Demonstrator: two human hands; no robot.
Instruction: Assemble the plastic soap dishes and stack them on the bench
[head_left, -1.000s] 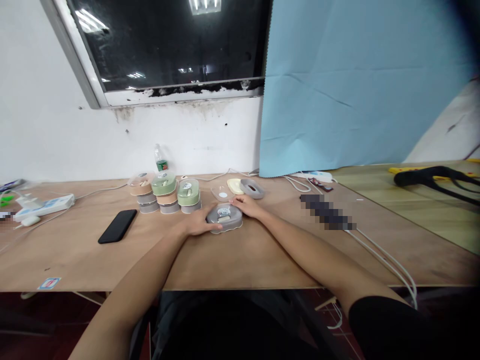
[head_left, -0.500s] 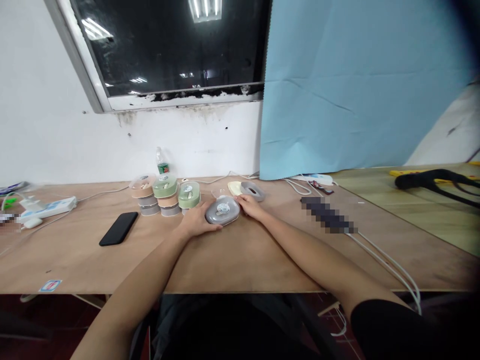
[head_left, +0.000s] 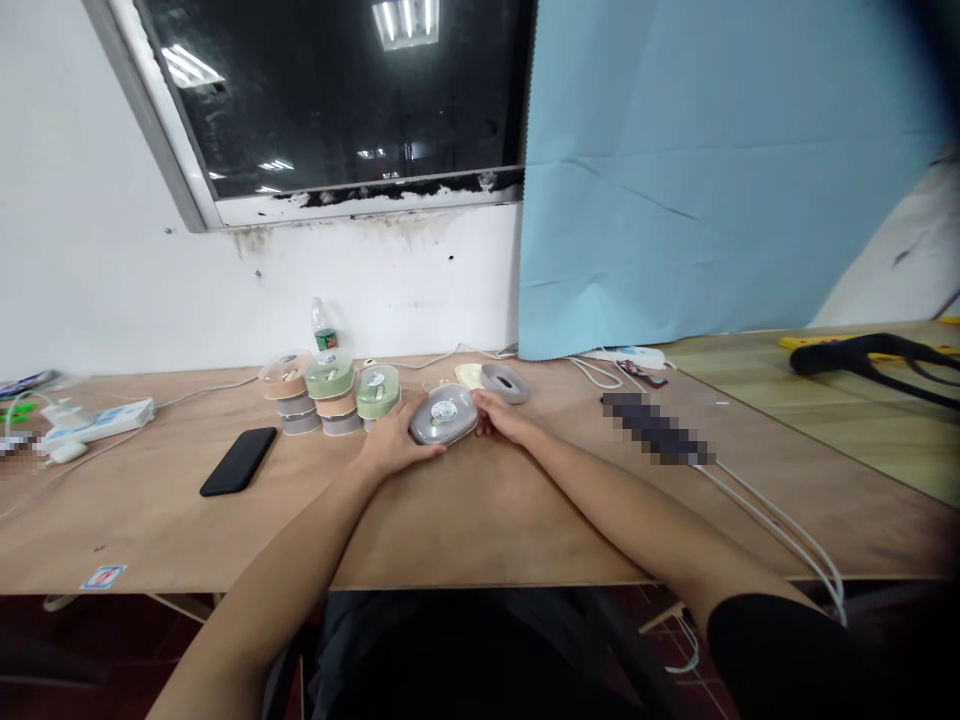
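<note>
A grey oval box [head_left: 444, 415] with a clear lid and a round label sits in front of me, tilted slightly. Round its left side wraps my left hand [head_left: 394, 438], the thumb along the front edge. At the box's right end, my right hand [head_left: 501, 414] grips the rim with fingers curled; some fingertips are hidden. Just behind the right hand lie a grey oval piece with a slot [head_left: 517, 392] and a cream piece [head_left: 470, 375]. Stacked left of the box are similar green boxes [head_left: 379, 385], a peach box [head_left: 285, 375] and grey boxes [head_left: 300, 415].
A black phone [head_left: 238, 461] lies left of my left forearm. Further left is a white power strip [head_left: 112, 424] with cables. A plastic bottle [head_left: 324, 328] stands by the wall. On the right, a pixelated dark object [head_left: 656, 430] lies beside white cables [head_left: 780, 530].
The fingers of my right hand have curled in under the box's right rim. My left hand keeps its hold. The camera view has shifted slightly.
</note>
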